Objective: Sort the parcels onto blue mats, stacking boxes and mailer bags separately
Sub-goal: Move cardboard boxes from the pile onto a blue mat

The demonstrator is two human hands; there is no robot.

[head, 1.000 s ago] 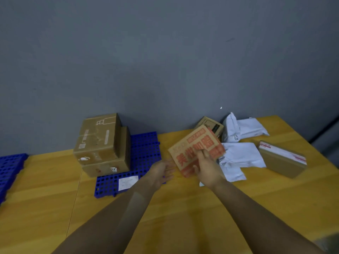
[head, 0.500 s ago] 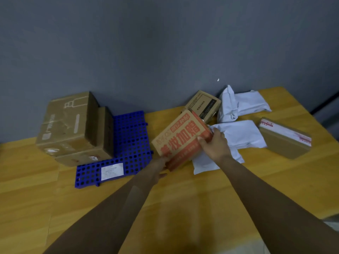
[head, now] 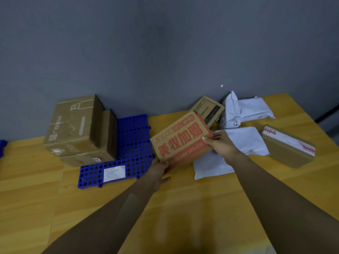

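Flat cardboard box with red lettering [head: 180, 139]: held tilted above the wooden table [head: 183, 208], just right of the blue mat [head: 134, 143], between both hands. Left hand [head: 158, 171]: clamped on the box's near lower corner, thumb on top. Right hand [head: 219, 143]: closed on the box's right edge, fingers [head: 206, 139] over the printed face.

Blue mat: perforated plastic, lying on the table, a white label [head: 114, 172] on its near strip. Its left part carries a stack of two brown boxes: large taped box [head: 73, 125] on top, lower brown box [head: 86, 159] beneath it.

Behind the held box: small brown box with a black-framed label [head: 209, 110], near the wall. To the right: three white mailer bags, one upright crumpled bag [head: 230, 111], one flat bag behind it [head: 256, 110], one flat bag [head: 244, 142] partly under the right hand. Further right: brown box with a white and red label [head: 288, 147], apart from the bags.

Surface: light yellow wood, planked. A sliver of a second blue mat [head: 2, 146] at the left edge. Room: plain grey wall [head: 165, 52] behind the table.
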